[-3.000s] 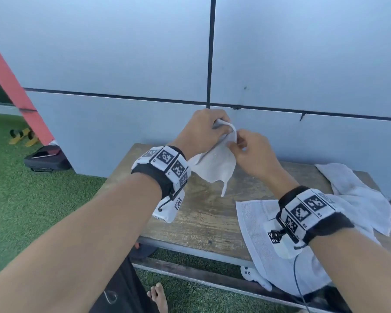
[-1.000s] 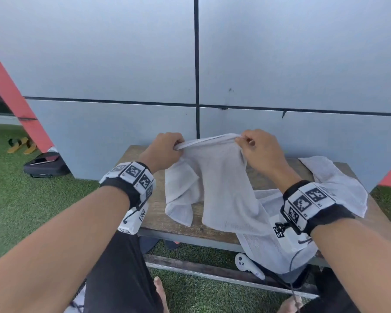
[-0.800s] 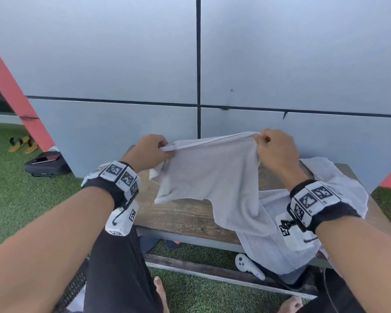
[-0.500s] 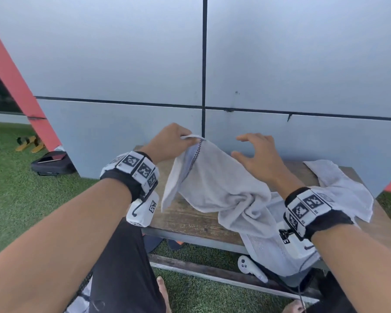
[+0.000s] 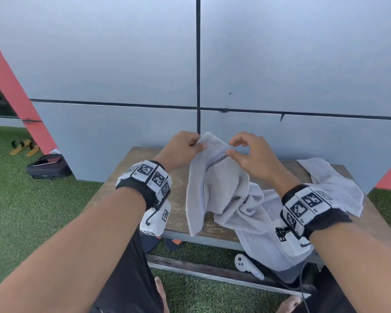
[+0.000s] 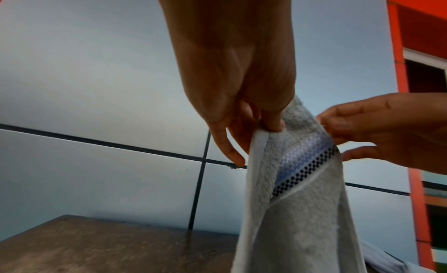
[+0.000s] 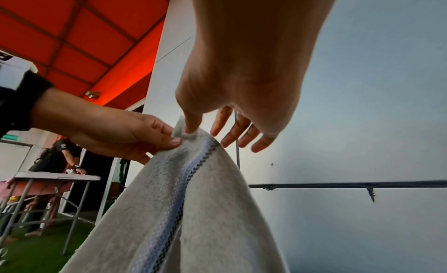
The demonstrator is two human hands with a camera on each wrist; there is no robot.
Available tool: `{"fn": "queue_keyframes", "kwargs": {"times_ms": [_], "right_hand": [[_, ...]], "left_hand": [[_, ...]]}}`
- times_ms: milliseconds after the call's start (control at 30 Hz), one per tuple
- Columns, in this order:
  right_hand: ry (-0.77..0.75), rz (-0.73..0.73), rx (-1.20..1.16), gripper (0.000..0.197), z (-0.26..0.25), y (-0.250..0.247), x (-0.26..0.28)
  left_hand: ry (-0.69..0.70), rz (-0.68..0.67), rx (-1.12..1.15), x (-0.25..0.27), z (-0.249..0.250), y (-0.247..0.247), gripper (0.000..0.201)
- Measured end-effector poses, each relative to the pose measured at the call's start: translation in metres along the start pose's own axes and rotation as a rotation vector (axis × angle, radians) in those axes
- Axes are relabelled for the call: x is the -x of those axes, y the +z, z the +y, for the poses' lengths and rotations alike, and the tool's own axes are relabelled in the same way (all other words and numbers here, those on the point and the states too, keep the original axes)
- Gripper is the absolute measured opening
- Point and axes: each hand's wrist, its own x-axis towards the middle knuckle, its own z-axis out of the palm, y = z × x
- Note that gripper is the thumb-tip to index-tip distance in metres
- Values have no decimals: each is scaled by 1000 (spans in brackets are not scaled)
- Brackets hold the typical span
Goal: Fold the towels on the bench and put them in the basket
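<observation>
A grey towel (image 5: 215, 186) with a checkered blue stripe (image 6: 304, 162) hangs over the wooden bench (image 5: 174, 199). My left hand (image 5: 198, 144) pinches its top corner between thumb and fingers. My right hand (image 5: 231, 146) is just right of that corner. Its thumb (image 7: 191, 129) touches the top hem, and its fingers are spread behind the cloth without closing on it. The towel's lower part bunches on a second towel (image 5: 257, 245), which drapes over the bench's front edge. A third towel (image 5: 332, 184) lies crumpled at the back right. No basket is in view.
A grey panelled wall (image 5: 122, 64) stands right behind the bench. A white controller (image 5: 246, 265) and cables lie under the bench on the turf. A black bag (image 5: 48, 166) and yellow sandals (image 5: 24, 146) sit far left. Another person stands at a folding table (image 7: 55, 177).
The towel was stretched wide between both hands. My right hand let go of its corner and came back beside the left hand, so the towel now hangs from the left hand alone.
</observation>
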Motion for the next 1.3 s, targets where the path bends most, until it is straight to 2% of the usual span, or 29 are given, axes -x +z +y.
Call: {"fn": "queue_keyframes", "kwargs": {"times_ms": [67, 100, 200, 300, 400, 500, 633, 700, 767, 867, 933, 967, 1033, 1100, 1200, 1267, 1300], "right_hand": [[-36, -24, -89, 29, -7, 2, 4], [-42, -15, -114, 29, -13, 2, 5], [-84, 28, -31, 12, -24, -1, 3], [-86, 100, -9, 11, -26, -9, 4], [-34, 251, -63, 10, -22, -20, 9], [57, 388, -102, 9, -6, -34, 11], [182, 424, -32, 9, 25, -49, 13], [241, 346, 38, 12, 40, -47, 14], [312, 171, 134, 19, 54, -41, 16], [412, -234, 292, 23, 76, -27, 24], [474, -549, 363, 16, 86, -14, 33], [497, -639, 389, 12, 90, -8, 36], [489, -647, 432, 13, 96, 4, 40], [406, -589, 501, 15, 104, 17, 39], [309, -596, 476, 15, 117, 34, 37], [285, -627, 477, 12, 124, 43, 35], [256, -674, 508, 15, 127, 48, 33]], "left_hand": [[50, -47, 2, 1, 10, 8, 39], [82, -73, 5, 2, 16, 12, 38], [129, -121, 17, 3, 27, 23, 38], [122, -122, 21, 4, 26, 25, 40], [72, -150, -52, 11, 12, 20, 38], [-36, -159, -109, 22, -17, 9, 41], [-114, -71, -127, 29, -37, -5, 41], [-130, -30, -128, 27, -38, -4, 41], [-127, -77, -103, 24, -39, 3, 40], [-162, -267, -102, 20, -40, 24, 32], [-184, -439, -134, 19, -46, 43, 29], [-189, -525, -155, 18, -50, 53, 29], [-191, -636, -199, 16, -59, 71, 32], [-202, -625, -200, 11, -69, 87, 32], [-215, -573, -181, 4, -79, 110, 30], [-226, -616, -176, -1, -83, 124, 30], [-234, -653, -183, -2, -85, 131, 36]]}}
